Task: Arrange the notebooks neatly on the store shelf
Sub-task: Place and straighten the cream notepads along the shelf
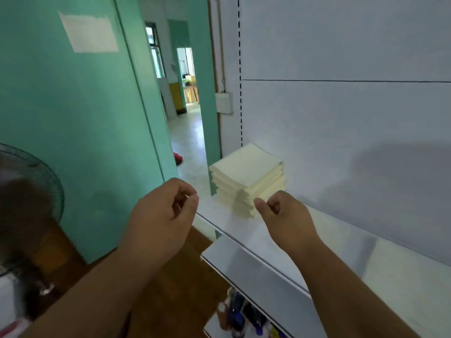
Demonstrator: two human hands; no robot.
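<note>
A stack of several cream notebooks lies flat at the left end of the white store shelf, against the shelf's back panel. The stack is slightly staggered, its lower books stepping out toward the front. My right hand hovers just in front of the stack's near corner, fingers loosely curled and thumb pointing toward the books, holding nothing. Left of the shelf's end, my left hand is in the air with loosely curled fingers, also holding nothing.
A green wall and an open doorway lie to the left. A standing fan is at the far left. Below the shelf, a lower shelf holds dark bottles. The white back panel rises behind.
</note>
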